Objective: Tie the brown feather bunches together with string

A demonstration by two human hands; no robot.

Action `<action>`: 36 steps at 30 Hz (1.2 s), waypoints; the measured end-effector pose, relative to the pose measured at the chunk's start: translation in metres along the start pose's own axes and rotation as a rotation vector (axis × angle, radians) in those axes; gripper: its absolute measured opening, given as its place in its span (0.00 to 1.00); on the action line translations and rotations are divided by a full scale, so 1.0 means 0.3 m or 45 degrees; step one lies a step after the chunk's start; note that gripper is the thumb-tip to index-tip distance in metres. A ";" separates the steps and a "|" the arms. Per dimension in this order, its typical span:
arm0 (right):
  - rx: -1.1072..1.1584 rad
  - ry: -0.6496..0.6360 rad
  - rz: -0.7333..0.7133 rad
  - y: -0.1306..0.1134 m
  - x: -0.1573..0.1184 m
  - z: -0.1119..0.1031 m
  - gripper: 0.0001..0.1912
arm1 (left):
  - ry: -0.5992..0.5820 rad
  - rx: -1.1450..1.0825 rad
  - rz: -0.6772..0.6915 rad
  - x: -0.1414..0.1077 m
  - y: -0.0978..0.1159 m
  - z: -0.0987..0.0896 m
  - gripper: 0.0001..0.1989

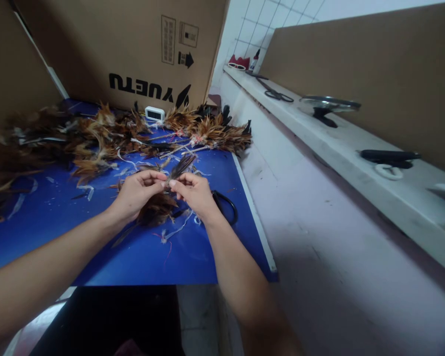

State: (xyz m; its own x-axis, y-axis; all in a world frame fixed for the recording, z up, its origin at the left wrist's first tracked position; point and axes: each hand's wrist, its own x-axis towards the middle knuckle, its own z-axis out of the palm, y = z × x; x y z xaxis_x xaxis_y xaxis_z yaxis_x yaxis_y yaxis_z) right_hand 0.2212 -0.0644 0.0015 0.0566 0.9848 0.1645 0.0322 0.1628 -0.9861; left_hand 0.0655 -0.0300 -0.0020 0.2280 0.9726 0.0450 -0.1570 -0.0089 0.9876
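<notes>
Above the blue table top [192, 257], my left hand [138, 192] and my right hand [194, 192] meet fingertip to fingertip. Both pinch the lower end of a small dark feather bunch [182, 167], whose tips point up and to the right. Brown feathers [157, 210] lie under and between my hands. The black handle loop of a tool [229, 205] shows beside my right wrist; the rest of it is hidden. A white strip with pink thread [165, 237] lies nearer the front edge.
Heaps of brown feathers [99, 128] and tied feather bundles [215, 131] cover the table's back, near a small white display [155, 114]. A large cardboard box [133, 44] stands behind. On the right, a ledge [341, 148] holds scissors [277, 95] and a black-handled object [387, 156].
</notes>
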 end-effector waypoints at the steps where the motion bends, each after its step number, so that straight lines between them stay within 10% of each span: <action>1: -0.002 0.003 -0.005 0.000 0.000 0.000 0.11 | -0.002 0.022 0.009 -0.001 -0.001 0.000 0.14; 36: 0.040 0.123 0.050 -0.007 0.006 0.005 0.05 | -0.035 0.317 0.053 -0.003 0.004 -0.006 0.10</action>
State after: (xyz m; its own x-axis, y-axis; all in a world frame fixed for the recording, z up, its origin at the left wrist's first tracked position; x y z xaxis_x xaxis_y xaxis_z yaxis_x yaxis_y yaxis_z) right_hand 0.2198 -0.0627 0.0037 0.1533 0.9802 0.1256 -0.0031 0.1275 -0.9918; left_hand 0.0632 -0.0305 -0.0010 0.2530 0.9636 0.0869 0.0743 -0.1089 0.9913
